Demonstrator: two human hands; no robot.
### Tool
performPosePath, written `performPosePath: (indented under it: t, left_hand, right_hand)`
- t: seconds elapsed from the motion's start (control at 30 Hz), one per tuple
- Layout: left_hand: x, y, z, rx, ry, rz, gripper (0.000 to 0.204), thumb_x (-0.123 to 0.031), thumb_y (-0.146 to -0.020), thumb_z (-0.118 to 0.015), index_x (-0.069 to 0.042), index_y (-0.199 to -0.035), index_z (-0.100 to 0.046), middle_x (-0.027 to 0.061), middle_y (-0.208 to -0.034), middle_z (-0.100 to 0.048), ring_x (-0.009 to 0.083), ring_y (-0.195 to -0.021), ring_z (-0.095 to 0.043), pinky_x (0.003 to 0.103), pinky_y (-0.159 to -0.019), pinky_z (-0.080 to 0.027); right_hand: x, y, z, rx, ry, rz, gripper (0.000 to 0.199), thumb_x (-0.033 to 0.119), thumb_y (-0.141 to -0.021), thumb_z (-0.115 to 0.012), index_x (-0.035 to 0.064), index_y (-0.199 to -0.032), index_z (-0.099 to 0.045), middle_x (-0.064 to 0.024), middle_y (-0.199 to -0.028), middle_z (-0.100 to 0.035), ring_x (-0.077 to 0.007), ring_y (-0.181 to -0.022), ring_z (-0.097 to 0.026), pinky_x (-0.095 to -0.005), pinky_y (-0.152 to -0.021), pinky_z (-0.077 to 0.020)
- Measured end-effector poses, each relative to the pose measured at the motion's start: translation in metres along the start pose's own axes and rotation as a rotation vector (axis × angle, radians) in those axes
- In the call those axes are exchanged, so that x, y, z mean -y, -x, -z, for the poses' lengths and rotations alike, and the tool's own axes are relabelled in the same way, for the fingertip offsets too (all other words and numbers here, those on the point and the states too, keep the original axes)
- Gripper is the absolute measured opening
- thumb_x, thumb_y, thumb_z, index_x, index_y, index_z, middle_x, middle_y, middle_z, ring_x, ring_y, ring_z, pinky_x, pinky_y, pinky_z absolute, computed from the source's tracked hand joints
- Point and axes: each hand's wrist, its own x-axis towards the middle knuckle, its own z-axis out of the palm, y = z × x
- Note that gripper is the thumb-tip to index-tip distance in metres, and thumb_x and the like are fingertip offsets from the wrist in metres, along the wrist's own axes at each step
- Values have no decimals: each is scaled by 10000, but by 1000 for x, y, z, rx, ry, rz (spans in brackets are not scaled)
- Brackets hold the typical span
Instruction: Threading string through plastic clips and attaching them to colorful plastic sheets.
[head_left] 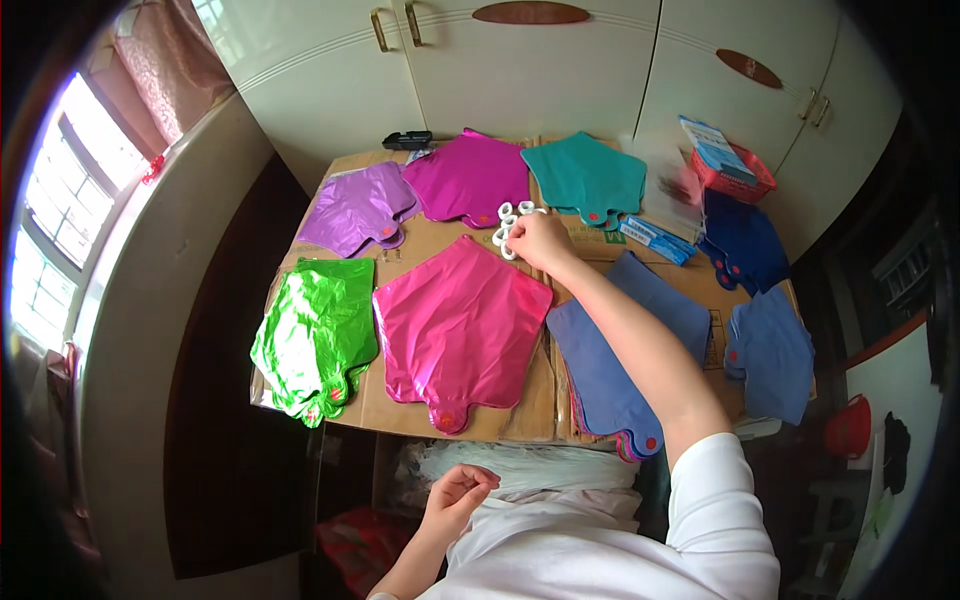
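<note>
Reaching across the table, my right hand [541, 243] has its fingers pinched together at a small cluster of white rings [506, 211], apparently on one ring; the fingertips are partly hidden. My left hand [458, 500] hangs in front of my body, below the table edge, loosely curled with nothing visible in it. A flat shiny pink foil balloon [462, 330] lies just in front of the rings. Behind them are a magenta foil balloon stack [468, 180] and a teal foil balloon stack [588, 175]. Under my right forearm lies a blue foil balloon stack [600, 350].
Cardboard [400, 262] covers the table. Green [315, 330] and lilac foil balloons [352, 205] lie at left; dark blue [745, 240] and blue ones [772, 355] at right. A blue-and-white packet [658, 241] and a red basket [755, 184] stand back right. White cabinets [540, 70] border the far side.
</note>
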Motion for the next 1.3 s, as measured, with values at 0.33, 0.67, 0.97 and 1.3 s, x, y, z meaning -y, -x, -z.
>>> performPosePath:
  t: [0.33,0.67,0.97,1.3]
  left_hand:
    - [7,-4,0,29,-13,26,25,0,-834,-564,-16,-849,-554,109,-928,-603,171,-886,-564,316,-833,-419]
    - [26,-2,50,-90,-441,107,65,-34,-826,-590,-10,-886,-586,51,-900,-604,110,-779,-554,247,-671,-430]
    - [48,-32,68,-51,-1279,-44,165,-107,-747,-642,-59,-904,-644,142,-905,-601,324,-867,-565,397,-734,-465]
    - [69,-53,33,24,-1364,-179,184,-128,-740,-642,-60,-910,-628,183,-915,-580,364,-889,-542,435,-778,-441]
  right_hand:
    - [-6,-2,-15,-100,88,4,110,171,-720,-635,66,-704,-663,-104,-669,-648,-230,-620,-641,-341,-599,-508]
    - [42,86,68,210,-522,-51,166,131,-851,-565,-7,-896,-646,-74,-744,-650,-94,-565,-610,-226,-496,-485]
    - [3,306,20,673,-511,167,154,149,-819,-613,40,-920,-654,-118,-820,-648,-284,-723,-630,-352,-653,-503]
    - [-80,331,-98,163,217,-56,429,262,-759,-627,41,-1121,-563,-206,-1218,-485,-358,-1114,-456,-448,-919,-353]
